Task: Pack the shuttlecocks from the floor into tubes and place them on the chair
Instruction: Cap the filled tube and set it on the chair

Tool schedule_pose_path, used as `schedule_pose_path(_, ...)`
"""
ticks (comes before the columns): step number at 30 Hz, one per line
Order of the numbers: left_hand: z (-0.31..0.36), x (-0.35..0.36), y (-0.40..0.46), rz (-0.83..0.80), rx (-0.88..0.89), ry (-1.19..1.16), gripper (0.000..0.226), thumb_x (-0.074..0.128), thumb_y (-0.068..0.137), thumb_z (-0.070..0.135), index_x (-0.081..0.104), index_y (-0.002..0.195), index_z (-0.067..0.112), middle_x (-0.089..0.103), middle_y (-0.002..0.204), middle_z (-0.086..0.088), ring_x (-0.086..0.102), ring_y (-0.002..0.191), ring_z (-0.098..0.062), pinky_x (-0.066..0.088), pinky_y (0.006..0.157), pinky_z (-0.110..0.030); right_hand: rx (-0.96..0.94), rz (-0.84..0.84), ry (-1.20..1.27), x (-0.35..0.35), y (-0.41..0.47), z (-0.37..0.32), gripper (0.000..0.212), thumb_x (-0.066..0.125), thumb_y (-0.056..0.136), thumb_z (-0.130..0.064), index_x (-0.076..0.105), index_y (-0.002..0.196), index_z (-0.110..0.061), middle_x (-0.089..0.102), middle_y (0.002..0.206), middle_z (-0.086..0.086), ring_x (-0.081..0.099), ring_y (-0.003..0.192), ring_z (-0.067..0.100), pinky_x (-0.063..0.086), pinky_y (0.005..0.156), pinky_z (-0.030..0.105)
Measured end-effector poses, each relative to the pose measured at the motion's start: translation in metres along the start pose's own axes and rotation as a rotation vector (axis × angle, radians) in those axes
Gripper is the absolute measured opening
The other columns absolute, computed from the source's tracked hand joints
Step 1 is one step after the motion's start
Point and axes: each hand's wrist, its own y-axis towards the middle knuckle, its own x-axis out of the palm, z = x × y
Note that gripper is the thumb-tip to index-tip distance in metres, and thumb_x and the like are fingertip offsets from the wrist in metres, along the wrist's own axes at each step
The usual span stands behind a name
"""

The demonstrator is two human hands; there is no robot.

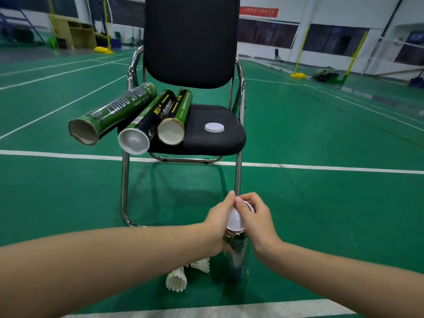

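Hands meet at the silver tube (237, 255) standing on the floor: I see my left hand (219, 216) and right hand (257, 216) pinching its white cap (235, 220); shuttlecocks (176, 280) lie just beside.

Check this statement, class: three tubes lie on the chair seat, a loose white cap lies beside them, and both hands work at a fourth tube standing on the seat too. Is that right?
One detail is wrong. The fourth tube stands on the green floor in front of the chair, not on the seat, as the head view shows. The three tubes and the loose white cap do lie on the seat, and the left hand and right hand do work at the fourth tube's top.
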Motion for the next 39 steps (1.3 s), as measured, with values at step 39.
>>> schedule_pose_path(39, 0.161, -0.082, -0.063, 0.078, 1.211, 0.382, 0.023, 0.046, 0.084, 0.049, 0.053, 0.102, 0.037, 0.059, 0.104, 0.011, 0.057, 0.097, 0.0, 0.046, 0.084, -0.018, -0.488, -0.346, 0.043, 0.072, 0.014, -0.158, 0.067, 0.075, 0.07, -0.003, 0.047, 0.125, -0.027, 0.058, 0.11, -0.011, 0.061, 0.095, 0.003, 0.053, 0.078, 0.021)
